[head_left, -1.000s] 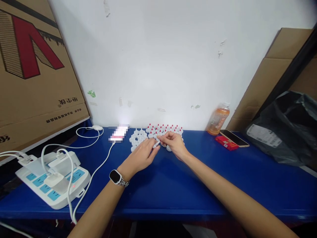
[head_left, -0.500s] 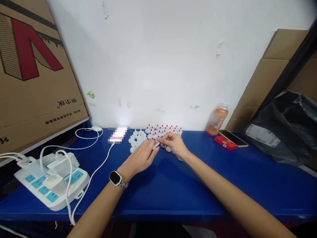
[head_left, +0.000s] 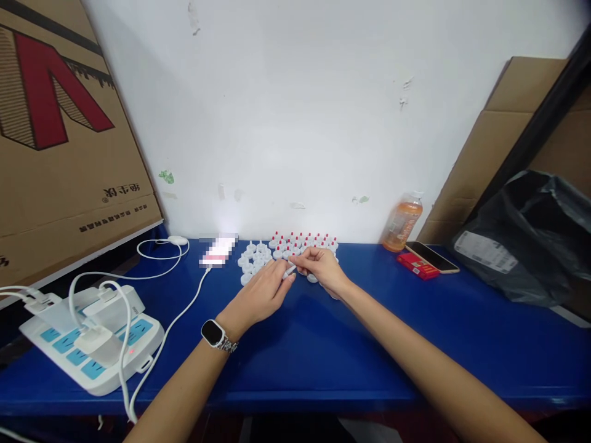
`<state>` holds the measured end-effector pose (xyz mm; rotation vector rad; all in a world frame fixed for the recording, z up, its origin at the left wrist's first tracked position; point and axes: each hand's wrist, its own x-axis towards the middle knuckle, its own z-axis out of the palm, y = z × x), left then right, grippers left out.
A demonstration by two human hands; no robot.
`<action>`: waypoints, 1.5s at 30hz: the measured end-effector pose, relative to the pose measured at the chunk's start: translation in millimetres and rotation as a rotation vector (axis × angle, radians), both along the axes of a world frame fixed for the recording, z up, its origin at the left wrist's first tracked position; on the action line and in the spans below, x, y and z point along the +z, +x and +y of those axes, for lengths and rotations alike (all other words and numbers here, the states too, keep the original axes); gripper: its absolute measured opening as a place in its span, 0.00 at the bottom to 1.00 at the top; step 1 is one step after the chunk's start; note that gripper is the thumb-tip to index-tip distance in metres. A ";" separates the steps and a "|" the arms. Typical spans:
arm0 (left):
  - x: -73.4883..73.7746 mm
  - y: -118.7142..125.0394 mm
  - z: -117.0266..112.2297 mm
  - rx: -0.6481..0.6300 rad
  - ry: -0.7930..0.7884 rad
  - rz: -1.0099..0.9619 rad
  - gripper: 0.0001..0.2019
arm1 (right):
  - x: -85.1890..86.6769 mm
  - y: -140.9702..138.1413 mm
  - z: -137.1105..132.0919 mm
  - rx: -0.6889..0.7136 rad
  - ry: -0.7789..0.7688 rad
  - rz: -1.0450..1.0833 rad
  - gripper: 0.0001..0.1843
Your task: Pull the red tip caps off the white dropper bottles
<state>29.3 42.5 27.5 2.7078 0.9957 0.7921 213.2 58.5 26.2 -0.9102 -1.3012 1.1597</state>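
Note:
Several small white caps point(head_left: 252, 257), some with red tips point(head_left: 305, 240), stand in a cluster at the back of the blue table point(head_left: 323, 344). My left hand point(head_left: 261, 294), a watch point(head_left: 213, 333) on its wrist, rests on the table with fingers curled against one small white piece point(head_left: 290, 270). My right hand point(head_left: 322, 268) pinches the same small white piece from the right, right in front of the cluster. The piece is too small to name exactly.
A white power strip point(head_left: 90, 344) with plugs and cables sits at the left. A phone on a charging cable point(head_left: 217, 252) lies behind. An orange drink bottle point(head_left: 402, 223), a red box with a phone point(head_left: 427, 261), a black bag point(head_left: 530, 240) and cardboard point(head_left: 60, 141) stand around.
Both hands stay together at the cluster with only small finger shifts. The view has drifted slightly.

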 end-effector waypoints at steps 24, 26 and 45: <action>-15.0 9.7 8.3 0.024 -0.028 -0.233 0.16 | -9.3 -27.1 -12.8 -0.339 0.372 -0.078 0.18; -13.6 8.5 8.9 0.006 -0.030 -0.247 0.18 | -5.2 -23.5 -10.8 -0.257 0.339 -0.067 0.18; 0.8 -44.5 38.7 0.239 -0.145 0.011 0.15 | 7.1 20.5 46.7 -0.008 0.504 -1.291 0.05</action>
